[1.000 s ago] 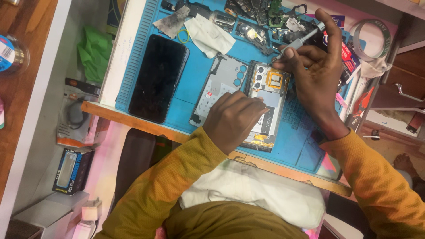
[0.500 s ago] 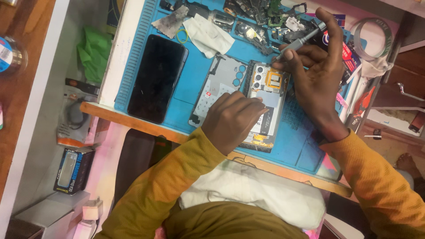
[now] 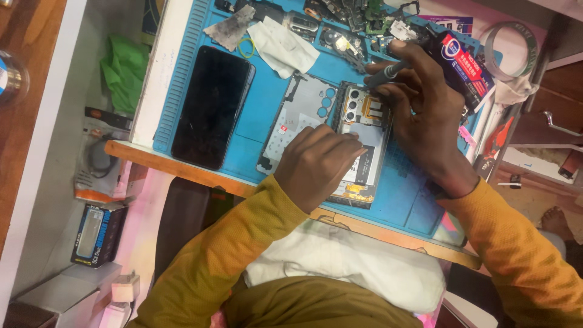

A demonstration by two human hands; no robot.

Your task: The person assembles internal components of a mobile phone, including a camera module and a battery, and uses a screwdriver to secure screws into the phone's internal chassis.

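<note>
Left hand (image 3: 319, 164) pressed flat on opened phone (image 3: 362, 143), mid blue mat (image 3: 255, 115). Right hand (image 3: 425, 121) pinched screwdriver (image 3: 388, 71) over phone's upper end. Red-blue label package (image 3: 464, 61) beside right hand; dark box (image 3: 96, 234) lower left.

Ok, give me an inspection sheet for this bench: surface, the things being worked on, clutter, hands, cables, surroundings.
Surface: blue ribbed rubber work mat on a wood-edged white bench.
Job's things: opened grey phone body with exposed boards; silver perforated inner frame plate beside it; slim grey screwdriver.
Clutter: black glass phone lying face up, crumpled white wipe, grey cloth scrap, small dark parts along the mat's top edge.
Hands: left hand pressed on the phone body; right hand grips the screwdriver at its top.
Cables: nothing seen.
Surroundings: green cloth, tape roll, small black box.
</note>
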